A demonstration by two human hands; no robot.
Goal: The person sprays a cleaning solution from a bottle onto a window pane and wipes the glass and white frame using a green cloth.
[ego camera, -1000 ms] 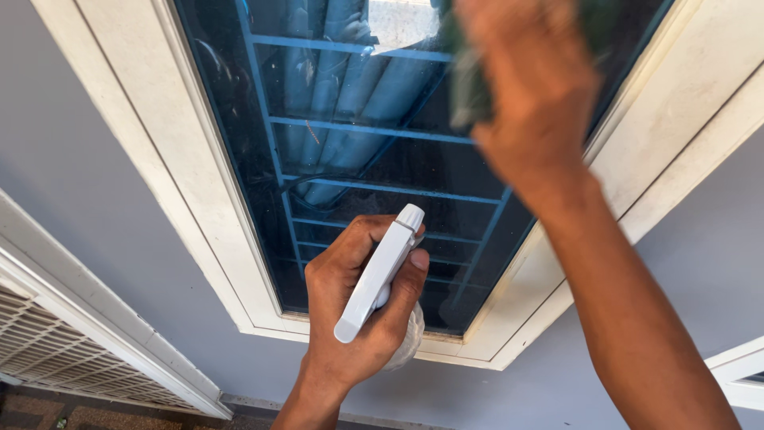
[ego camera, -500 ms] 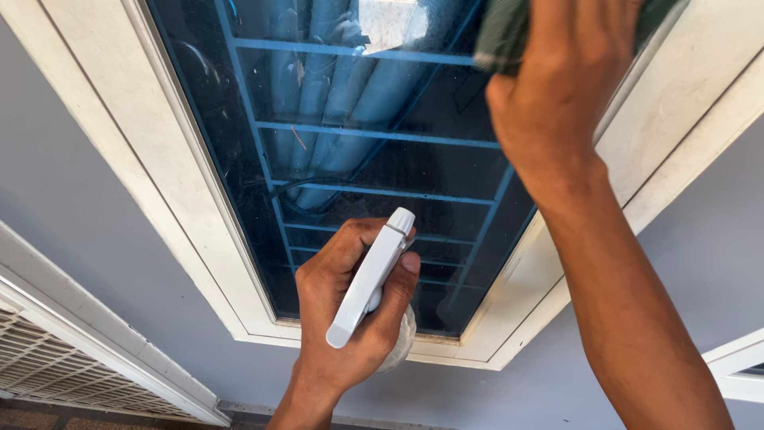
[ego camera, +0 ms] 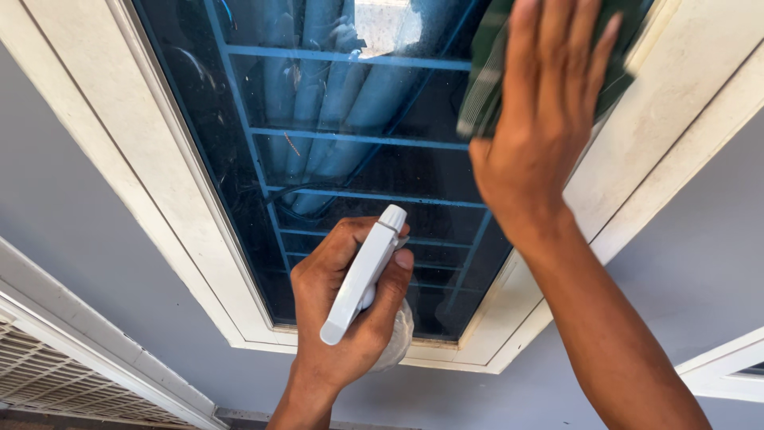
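Spray bottle [ego camera: 362,279] with a white trigger head sits in the left hand [ego camera: 346,314], nearest the camera at the lower middle of the view; the fingers are curled tight around its neck, the thumb lies along the right side of the head, and the nozzle tip points up and to the right, away from the wrist. A bit of the bottle's pale clear body shows just below and to the right of that hand's palm. Beyond the left hand and up to its right, the right hand [ego camera: 541,119] is laid flat with fingers stretched out and close together, pressing a dark green cloth [ego camera: 489,72] against the window glass [ego camera: 350,159]; the cloth sticks out from under the palm on the left and past the fingertips at the top. The two hands are well apart, the bottle lower and left of the cloth. Behind both lies the dark blue-tinted pane, with blue bars [ego camera: 358,135] running across it and pale curtain folds visible through it. A cream window frame [ego camera: 191,215] borders the glass on either side of the hands, and a grey wall [ego camera: 79,175] lies around that.
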